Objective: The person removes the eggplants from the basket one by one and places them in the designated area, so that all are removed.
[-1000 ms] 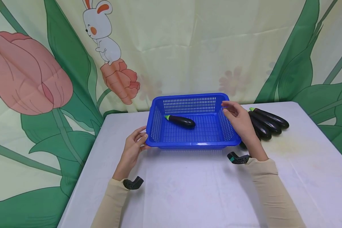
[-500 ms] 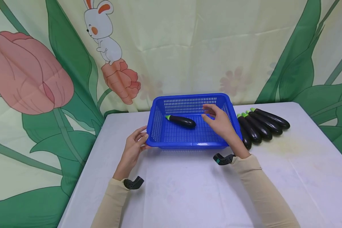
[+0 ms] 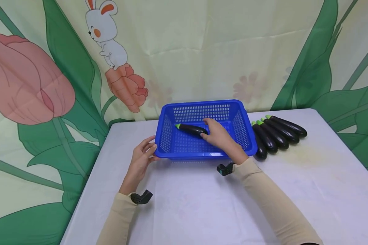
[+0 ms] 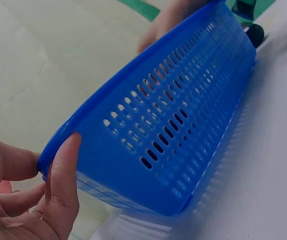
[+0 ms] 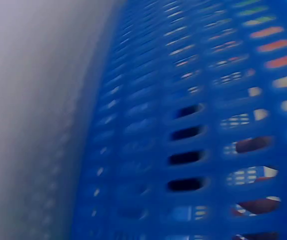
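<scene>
A blue plastic basket (image 3: 199, 156) with slotted walls stands on the table. My left hand (image 3: 141, 158) pinches the rim at its left front corner; the left wrist view shows thumb and fingers (image 4: 65, 185) on either side of that rim. Inside the basket lies one dark eggplant (image 3: 190, 129), its green stem end to the left. My right hand (image 3: 219, 136) reaches over the front rim to the eggplant's rounded end. Its thumb is at that end and the fingers stand apart above it. Through the wall slots, the right wrist view shows dark eggplant skin (image 5: 185, 157).
Several more eggplants (image 3: 279, 134) lie side by side on the white-covered table (image 3: 187, 204), just right of the basket. A printed curtain (image 3: 184, 61) with a rabbit and tulips hangs behind the table.
My right hand has moved left from the basket's right rim, across its inside and down to the eggplant. My left hand stays at the rim, and the basket has not visibly moved.
</scene>
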Tool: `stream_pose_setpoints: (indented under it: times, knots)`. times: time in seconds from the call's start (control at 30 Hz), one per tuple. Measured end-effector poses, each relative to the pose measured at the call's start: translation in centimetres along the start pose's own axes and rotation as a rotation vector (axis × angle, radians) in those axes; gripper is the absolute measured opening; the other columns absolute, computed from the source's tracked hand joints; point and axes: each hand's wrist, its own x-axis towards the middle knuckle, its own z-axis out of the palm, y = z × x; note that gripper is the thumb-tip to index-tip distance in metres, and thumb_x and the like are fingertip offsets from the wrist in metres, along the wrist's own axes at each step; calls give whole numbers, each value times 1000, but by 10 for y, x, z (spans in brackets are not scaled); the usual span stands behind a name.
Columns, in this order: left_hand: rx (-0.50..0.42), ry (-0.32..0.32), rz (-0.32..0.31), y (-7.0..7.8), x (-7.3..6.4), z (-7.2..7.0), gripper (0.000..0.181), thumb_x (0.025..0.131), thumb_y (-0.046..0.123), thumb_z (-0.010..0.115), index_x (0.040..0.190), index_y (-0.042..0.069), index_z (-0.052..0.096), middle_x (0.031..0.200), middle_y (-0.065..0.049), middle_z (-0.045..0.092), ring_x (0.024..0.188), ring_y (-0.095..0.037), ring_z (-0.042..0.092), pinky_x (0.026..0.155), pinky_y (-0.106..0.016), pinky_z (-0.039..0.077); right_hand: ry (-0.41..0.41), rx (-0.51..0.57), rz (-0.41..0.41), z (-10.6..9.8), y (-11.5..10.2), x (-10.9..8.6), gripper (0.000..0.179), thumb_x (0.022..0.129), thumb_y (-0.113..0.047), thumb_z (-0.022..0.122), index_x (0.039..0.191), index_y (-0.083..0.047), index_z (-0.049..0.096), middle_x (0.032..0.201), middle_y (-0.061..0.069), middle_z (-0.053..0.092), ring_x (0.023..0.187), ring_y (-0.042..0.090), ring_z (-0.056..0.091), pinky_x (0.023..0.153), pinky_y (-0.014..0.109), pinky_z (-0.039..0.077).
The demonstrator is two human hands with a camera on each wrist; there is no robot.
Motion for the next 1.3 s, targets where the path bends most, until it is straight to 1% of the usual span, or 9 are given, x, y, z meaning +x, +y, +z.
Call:
stream_pose_setpoints:
  times: [0.13,0.23,0.4,0.5,0.6,0.73,0.83,1.13,1.3]
  knots:
    - [10,-1,-5,0,-1,-2,45,107,11,57,152,16,51,119,-5,63,83,-12,68,70,-24,64,-62,-135,29,6,-2,2,70,101,-21,69,158,2,35,157,26,46,144,43,49,119,57,43]
    - [21,0,-13,0,-2,-3,46,108,12,56,153,16,50,121,-5,62,83,-11,68,72,-24,64,-93,-191,47,9,-3,4,72,101,-22,69,159,2,33,159,26,43,146,44,46,120,59,41]
    - [4,0,-14,0,-1,-4,46,108,11,57,153,16,50,120,-5,63,82,-11,67,70,-24,63,-121,-266,34,14,-4,10,71,102,-25,67,159,2,34,161,25,42,147,45,45,120,63,40]
    - [-9,3,-11,1,-1,-4,46,107,10,57,152,16,51,119,-4,63,81,-11,67,69,-23,63,-125,-260,40,16,-4,14,69,103,-27,66,158,1,36,161,24,44,147,44,45,121,63,39]
    - [-17,5,-6,1,-1,-4,46,107,10,57,152,15,51,118,-4,64,81,-11,67,69,-23,63,-116,-250,45,17,-3,16,66,104,-28,65,157,1,39,158,24,47,144,43,49,119,62,41]
    - [-18,-7,2,1,-1,-2,46,107,10,58,152,15,51,117,-4,63,81,-11,67,69,-23,63,-104,-264,51,16,-2,17,61,104,-29,65,153,2,45,149,23,56,133,39,58,111,59,49]
    - [-13,-10,0,1,-1,-1,45,107,10,57,152,15,52,117,-3,63,82,-11,67,70,-23,63,-103,-270,55,16,-1,17,58,104,-29,65,149,2,48,143,22,60,124,35,62,106,56,52]
    - [-5,-1,-7,2,-2,0,46,107,10,57,152,15,51,117,-4,63,82,-11,67,69,-23,63,-93,-294,36,15,0,18,42,104,-25,65,134,2,58,123,20,69,104,31,64,92,51,56]
    - [-6,1,-11,3,-2,0,46,107,11,57,152,15,51,118,-4,63,82,-11,68,69,-23,63,-108,-295,23,15,1,19,36,104,-22,64,130,2,58,118,20,69,100,30,64,89,49,56]
